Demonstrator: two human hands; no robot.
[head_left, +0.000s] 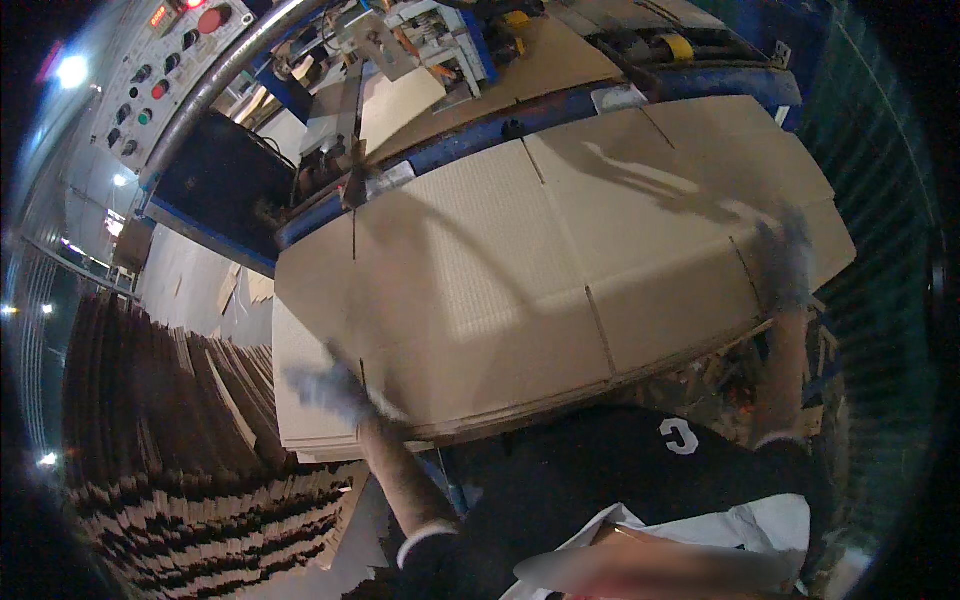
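Blurred grey-gloved left hand point(338, 392) lower left, grey-gloved right hand point(785, 258) at frame right, slotted brown cardboard sheets point(500, 340) between
I can't tell either grip; uneven pushing could skew them

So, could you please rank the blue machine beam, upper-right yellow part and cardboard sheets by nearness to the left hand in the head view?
1. Cardboard sheets, under the left hand
2. Blue machine beam, beyond them
3. Yellow part, upper right

Room opens above the cardboard point(520, 270); a blue beam point(555, 115) bars the far side; green mesh point(880, 190), perhaps, the right.
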